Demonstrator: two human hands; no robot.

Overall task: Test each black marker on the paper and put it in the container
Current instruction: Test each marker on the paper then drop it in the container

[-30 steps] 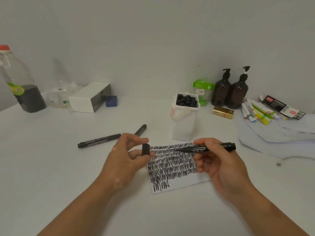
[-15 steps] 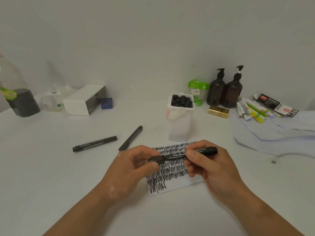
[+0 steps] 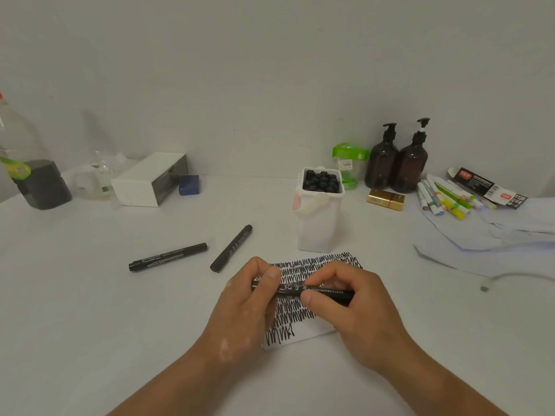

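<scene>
Holding: both hands are curled round one black marker (image 3: 295, 288). The left hand (image 3: 249, 298) pinches its cap end and the right hand (image 3: 351, 307) grips the barrel.
Cap: it looks to be on. Whether it is pressed fully home cannot be told.
Axis: the marker lies nearly level, running left to right over the paper (image 3: 300, 313).
Paper: one sheet beneath the hands, covered in rows of black scribble.
Container (image 3: 318, 229): one, white, mouth upward, standing straight ahead of the fingers just past the paper's far edge.
Turn needed: I judge the marker must be tipped from level to upright to drop in.
Nearer hand: the right, by a little, and it already has the barrel.
Stored markers (image 3: 322, 181): black ends crowd the mouth, too tightly packed to count.
Untested: two on the table, a flat marker (image 3: 168, 256) well left and a slanted marker (image 3: 231, 248) near the left hand.
</scene>
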